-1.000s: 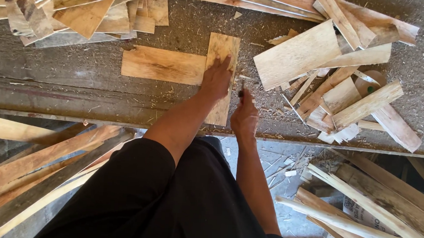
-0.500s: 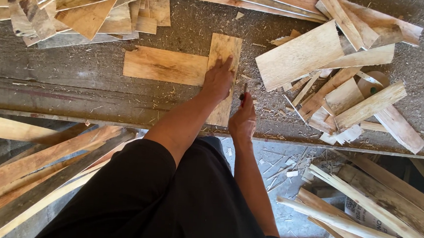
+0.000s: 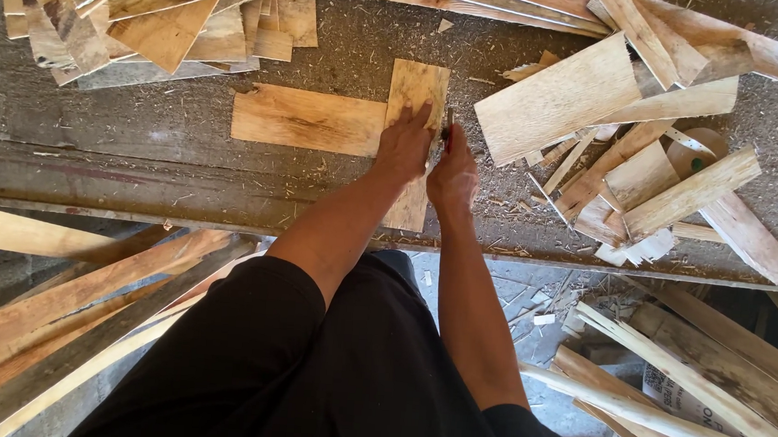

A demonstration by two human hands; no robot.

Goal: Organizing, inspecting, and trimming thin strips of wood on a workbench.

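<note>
While the left hand (image 3: 403, 142) lies flat with fingers spread on the narrow upright wood strip (image 3: 416, 93), pinning it to the bench (image 3: 139, 137), the right hand (image 3: 452, 177) sits clenched just beside it around a small red-handled tool (image 3: 449, 130), whose tip meets the strip's right edge. What kind of tool it is, I cannot tell; most of it is hidden in the fist. The strip runs from near the middle of the bench down to its front edge, its lower end showing between the two wrists.

Touching the strip's left side lies a wider flat board (image 3: 309, 119), set crosswise. Up at the far left a loose heap of thin offcuts (image 3: 148, 10) spreads over the bench, well apart from the hands. To the right, close to the tool hand, a big pale panel (image 3: 557, 98) leans over a jumble of short scraps (image 3: 656, 187), and that clutter crowds the space beside the right wrist. Sawdust and splinters cover the grey surface all round.

Below the bench edge, long slats (image 3: 54, 305) lie on the left and rough poles (image 3: 697, 386) on the right, either side of the person's dark clothing (image 3: 323, 378).
</note>
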